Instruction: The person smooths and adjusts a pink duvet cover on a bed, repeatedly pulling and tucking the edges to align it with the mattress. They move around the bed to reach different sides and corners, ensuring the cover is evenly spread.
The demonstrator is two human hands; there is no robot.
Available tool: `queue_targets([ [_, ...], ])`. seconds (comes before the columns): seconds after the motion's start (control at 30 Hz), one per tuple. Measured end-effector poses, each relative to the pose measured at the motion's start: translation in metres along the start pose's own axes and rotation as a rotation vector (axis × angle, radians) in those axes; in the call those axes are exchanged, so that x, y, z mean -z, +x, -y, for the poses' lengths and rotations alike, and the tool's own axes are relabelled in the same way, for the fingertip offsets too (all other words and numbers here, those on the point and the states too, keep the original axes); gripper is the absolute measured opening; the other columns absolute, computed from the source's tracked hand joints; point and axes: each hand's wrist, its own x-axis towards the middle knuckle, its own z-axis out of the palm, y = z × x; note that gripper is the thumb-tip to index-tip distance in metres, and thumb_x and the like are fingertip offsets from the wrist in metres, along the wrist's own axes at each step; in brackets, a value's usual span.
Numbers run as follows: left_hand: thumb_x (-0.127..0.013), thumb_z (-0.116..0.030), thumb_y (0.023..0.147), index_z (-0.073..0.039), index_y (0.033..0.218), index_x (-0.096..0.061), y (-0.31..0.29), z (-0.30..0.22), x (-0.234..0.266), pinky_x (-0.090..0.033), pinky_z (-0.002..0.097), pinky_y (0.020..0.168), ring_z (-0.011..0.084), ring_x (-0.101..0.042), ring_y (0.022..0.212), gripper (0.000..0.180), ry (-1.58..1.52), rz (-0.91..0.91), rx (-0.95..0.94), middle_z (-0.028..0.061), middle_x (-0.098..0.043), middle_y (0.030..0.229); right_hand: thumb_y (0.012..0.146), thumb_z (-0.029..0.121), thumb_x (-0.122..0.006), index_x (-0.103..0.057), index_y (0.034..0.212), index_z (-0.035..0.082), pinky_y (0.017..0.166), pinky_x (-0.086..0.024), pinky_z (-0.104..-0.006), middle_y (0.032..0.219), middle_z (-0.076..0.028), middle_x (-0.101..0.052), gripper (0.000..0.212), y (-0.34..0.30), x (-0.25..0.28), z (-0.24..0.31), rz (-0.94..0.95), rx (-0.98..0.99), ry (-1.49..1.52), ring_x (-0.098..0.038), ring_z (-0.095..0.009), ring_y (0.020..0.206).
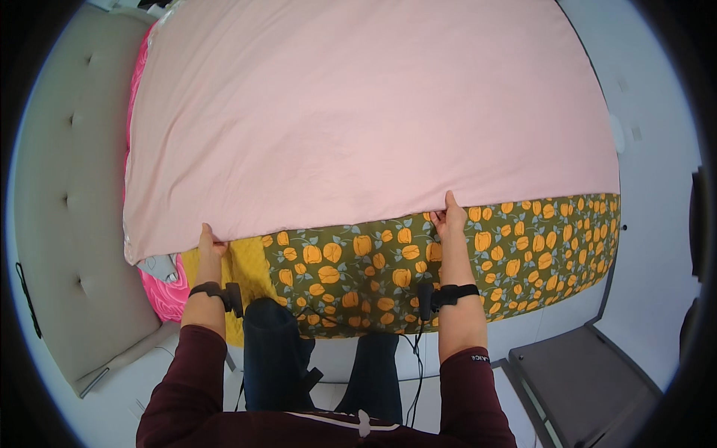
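Note:
A pale pink bed sheet (366, 112) is spread over most of the bed, its near edge running across in front of me. My left hand (211, 243) grips that edge near the head end, thumb on top and fingers underneath. Farther right, my right hand (450, 216) pinches the same edge, with its thumb resting on the pink cloth. Below the edge shows a green cover (358, 272) patterned with orange fruit and blue-grey leaves. A mustard-yellow cloth (250, 267) hangs beside it on the left. Soft creases run through the sheet's left part.
A padded beige headboard (82, 194) stands on the left. Bright pink bedding (163, 295) sticks out beside it. At the lower right is a dark grey panel (582, 381). Black straps circle both forearms, and a black cable (418, 373) hangs near my legs.

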Motion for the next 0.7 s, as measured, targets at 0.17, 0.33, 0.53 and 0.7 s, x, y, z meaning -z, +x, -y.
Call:
queue_targets([
  [0.17,-0.050,-0.030,0.092,-0.010,0.097,-0.055,0.038,-0.009,0.028,-0.051,0.0354,0.064,0.0171,-0.059,0.071,0.022,0.040,-0.269,-0.200,0.0028,-0.061,0.083,0.091,0.020,-0.051,-0.053,0.096,0.002,0.046,-0.047,-0.0283,0.069,-0.005,-0.054,0.019,0.003,0.002,-0.003,-0.126,0.076,-0.086,-0.050,-0.016,0.053],
  [0.33,-0.049,-0.027,0.093,-0.011,0.093,-0.056,0.026,-0.012,0.032,-0.049,0.0276,0.051,0.0144,-0.058,0.066,0.017,-0.036,-0.283,-0.115,0.0009,-0.060,0.076,0.090,0.018,-0.055,-0.051,0.090,0.002,0.041,-0.045,-0.0268,0.072,-0.006,-0.055,0.017,0.017,0.023,0.004,-0.104,0.089,0.072,-0.050,-0.015,0.050],
  [0.53,-0.051,-0.028,0.092,-0.013,0.091,-0.056,0.014,-0.014,0.044,-0.047,0.0266,0.048,0.0130,-0.054,0.061,0.016,-0.032,-0.269,-0.057,-0.0007,-0.059,0.075,0.090,0.014,-0.052,-0.051,0.091,0.003,0.050,-0.049,-0.0307,0.076,-0.006,-0.056,0.011,0.044,0.049,0.028,-0.089,0.167,-0.008,-0.053,-0.017,0.059],
  [0.7,-0.054,-0.030,0.091,-0.012,0.086,-0.057,0.008,-0.039,0.065,-0.044,0.0262,0.048,0.0134,-0.053,0.061,0.019,-0.076,-0.191,-0.103,-0.0007,-0.057,0.071,0.088,0.016,-0.055,-0.053,0.097,0.003,0.057,-0.051,-0.0339,0.085,-0.007,-0.057,0.016,0.040,0.047,0.035,-0.063,0.106,0.025,-0.056,-0.018,0.075],
])
